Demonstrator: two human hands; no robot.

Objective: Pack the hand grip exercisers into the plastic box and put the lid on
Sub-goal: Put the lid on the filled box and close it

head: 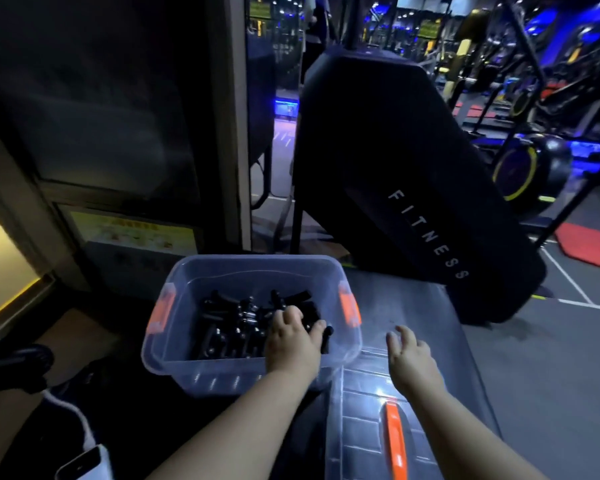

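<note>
Nearest lies the clear lid (361,410), with the right grip (413,358) spread open above it. The left grip (293,337) curls round the hand grip exercisers (236,320) inside the plastic box (174,282). Packing looks almost finished; next this grip must let go, then the lid goes on squarely.

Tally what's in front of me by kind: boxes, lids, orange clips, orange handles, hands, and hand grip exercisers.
Plastic box: 1
Lid: 1
Orange clips: 2
Orange handle: 1
Hands: 2, left hand and right hand
Hand grip exercisers: tangled black pile, cannot count
Total counted: 7
</note>
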